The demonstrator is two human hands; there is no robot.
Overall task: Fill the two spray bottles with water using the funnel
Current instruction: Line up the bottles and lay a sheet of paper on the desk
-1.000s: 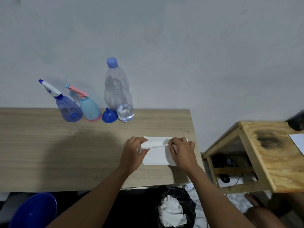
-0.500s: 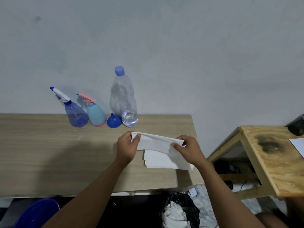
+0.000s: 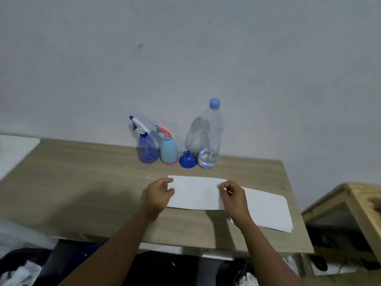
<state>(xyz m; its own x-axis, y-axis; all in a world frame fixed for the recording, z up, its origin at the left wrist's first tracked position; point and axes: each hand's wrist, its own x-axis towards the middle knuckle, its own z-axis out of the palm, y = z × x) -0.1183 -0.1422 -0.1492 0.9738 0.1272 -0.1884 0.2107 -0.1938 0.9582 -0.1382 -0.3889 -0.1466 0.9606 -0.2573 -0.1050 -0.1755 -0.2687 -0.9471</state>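
Both hands, left hand (image 3: 159, 193) and right hand (image 3: 234, 196), are pinching a white paper sheet (image 3: 195, 193) before the blue plastic funnel (image 3: 187, 159); spilled water would likely be soaking it.

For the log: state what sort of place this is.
Probably a plain room at home used as a workspace: a wooden desk against a bare wall, a rough wooden side table, clutter underneath.

Tabletop (image 3: 72, 182) bare from 7 to 10 o'clock. Spray bottles (image 3: 147, 150), funnel (image 3: 187, 160), water bottle (image 3: 210, 139) block 12 o'clock; paper sheets (image 3: 266, 209) cover 3 o'clock.
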